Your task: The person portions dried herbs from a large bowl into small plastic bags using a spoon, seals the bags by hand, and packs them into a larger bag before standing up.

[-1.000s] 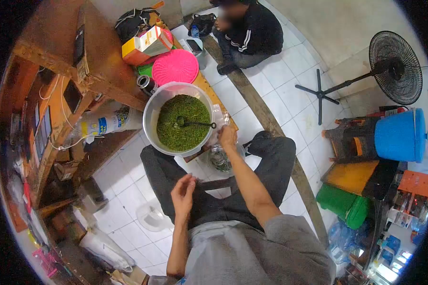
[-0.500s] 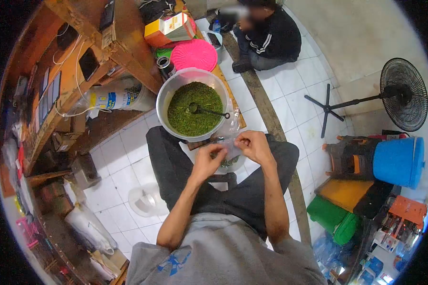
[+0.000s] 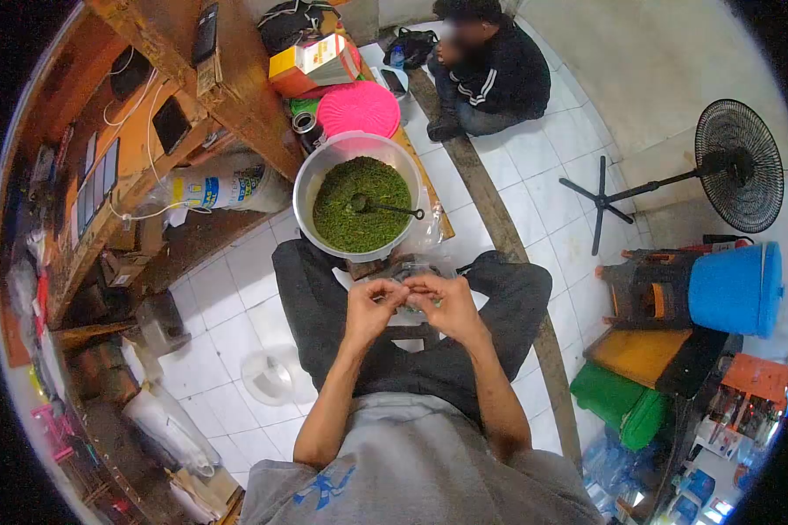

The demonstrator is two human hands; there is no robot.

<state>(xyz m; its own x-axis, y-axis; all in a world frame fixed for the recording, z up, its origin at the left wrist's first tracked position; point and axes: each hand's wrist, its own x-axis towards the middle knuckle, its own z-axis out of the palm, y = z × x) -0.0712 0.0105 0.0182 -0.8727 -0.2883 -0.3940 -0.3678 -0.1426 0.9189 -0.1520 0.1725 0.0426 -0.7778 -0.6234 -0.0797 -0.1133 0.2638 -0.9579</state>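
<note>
My left hand [image 3: 372,308] and my right hand [image 3: 446,306] meet above my lap, thumbs and fingers pinched together. Between them is a thin clear plastic bag, mostly covered by the fingers. Beneath and just beyond the hands sits a round clear container [image 3: 422,269], partly hidden, its contents hard to make out. Farther out stands a large whitish tub [image 3: 305,197] holding finely chopped green leaves [image 3: 359,185]. A dark ladle [image 3: 390,209] lies on the greens, its handle toward the right rim. More clear plastic [image 3: 432,229] hangs beside the tub.
Behind the tub are a pink lid [image 3: 359,109], a can [image 3: 306,127] and an orange-yellow box [image 3: 315,66] on a low wooden bench. Another person [image 3: 503,79] sits on the floor beyond. A fan [image 3: 735,166] and blue bucket [image 3: 734,289] stand right; wooden shelving [image 3: 236,87] rises left.
My hands have come together and moved slightly toward me. The plastic that stretched between them is now largely hidden by the fingers. The tub and ladle stay in place.
</note>
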